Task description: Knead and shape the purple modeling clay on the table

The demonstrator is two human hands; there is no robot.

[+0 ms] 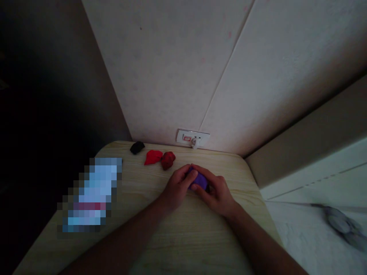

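Observation:
A small purple piece (201,182) of soft-looking material is held between my two hands over the table; its kind I cannot make out. My left hand (178,185) grips its left side, thumb lying on top. From the right, my right hand (218,193) closes round it with thumb and fingers, and the fingertips of both hands meet at the far edge. Just beyond lie a dark red crumpled lump (168,160) and a bright red piece (153,157), side by side. Farther left sits a black crumpled lump (137,147).
The light wood table (183,244) stands against a papered wall (177,68). A wall socket (186,136) with a white plug (195,143) is just above its back edge. A lit, pixelated screen (96,191) lies at the left. Beside the right edge, a blurred cable coil (338,221) rests lower down.

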